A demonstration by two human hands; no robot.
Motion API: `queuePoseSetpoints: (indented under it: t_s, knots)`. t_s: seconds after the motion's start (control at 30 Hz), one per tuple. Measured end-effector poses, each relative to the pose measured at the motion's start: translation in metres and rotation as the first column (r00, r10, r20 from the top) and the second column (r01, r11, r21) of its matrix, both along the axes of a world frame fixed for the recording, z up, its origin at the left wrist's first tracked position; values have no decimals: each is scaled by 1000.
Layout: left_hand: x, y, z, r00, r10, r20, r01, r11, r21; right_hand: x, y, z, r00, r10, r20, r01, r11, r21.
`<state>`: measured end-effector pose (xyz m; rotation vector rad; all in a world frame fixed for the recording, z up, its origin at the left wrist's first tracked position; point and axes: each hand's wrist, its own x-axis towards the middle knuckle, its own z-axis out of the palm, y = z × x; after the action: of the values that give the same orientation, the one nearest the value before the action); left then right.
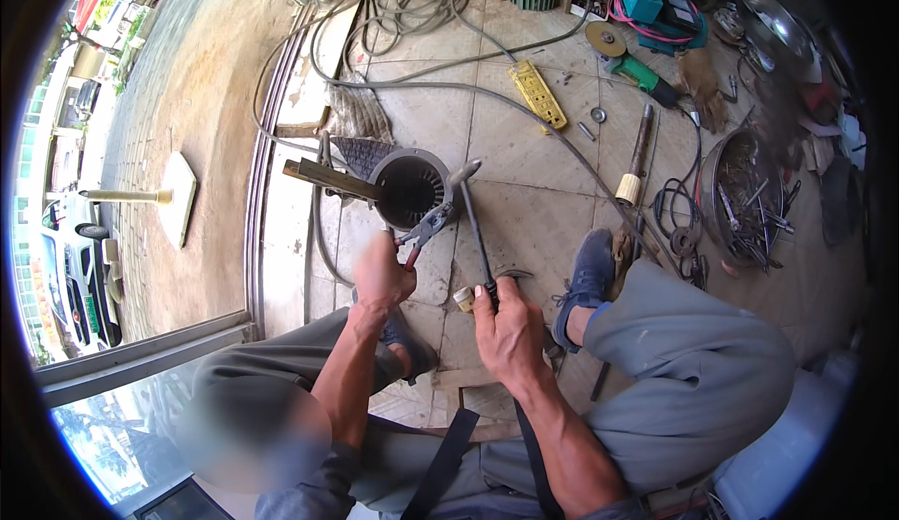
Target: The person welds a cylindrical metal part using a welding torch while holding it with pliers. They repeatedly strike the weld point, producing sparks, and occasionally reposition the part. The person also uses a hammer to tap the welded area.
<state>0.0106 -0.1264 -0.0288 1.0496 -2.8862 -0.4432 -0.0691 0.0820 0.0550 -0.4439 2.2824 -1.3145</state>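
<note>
A grey motor stator (449, 203) stands between my feet, its slotted inner wall showing through the open top. My left hand (379, 272) is closed around red-handled pliers (428, 229), whose jaws reach the near right rim of the stator. Whether the jaws grip anything is too small to tell. In my right hand (510, 323) is a hammer (476, 222) with a slim dark shaft. Its metal head is raised at the stator's right edge. A flat bar (323, 175) juts out from the stator's left side. Beside my right hand lies a small cream-coloured piece (464, 300).
A yellow power strip (538, 94) and a green angle grinder (641, 78) lie on the tiles beyond. Loose cables (403, 84) cross the floor. To the right is a round pan (716, 197) of metal bits. A doorway sill (267, 192) runs along the left.
</note>
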Motion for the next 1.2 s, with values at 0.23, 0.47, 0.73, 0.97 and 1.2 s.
queuePoseSetpoints:
  t_s: [0.23, 0.47, 0.73, 0.97, 1.2]
  knots:
    - [-8, -30, 18, 980, -172, 102, 174, 985, -11, -16, 2, 17, 997, -58, 42, 57, 998, 13]
    - [-12, -51, 18, 935, -339, 103, 350, 929, -117, -13, 0, 22, 994, 41, 103, -54, 992, 117]
    - [-9, -48, 19, 938, -319, 132, 332, 939, -88, -9, 1, 16, 984, 51, 172, -73, 989, 125]
    - [-6, -46, 15, 936, -341, 89, 350, 929, -120, -3, 0, 9, 986, 54, 156, -73, 990, 120]
    - [-6, -45, 13, 945, -316, 83, 323, 942, -93, -5, 0, 13, 989, 63, 136, -76, 993, 90]
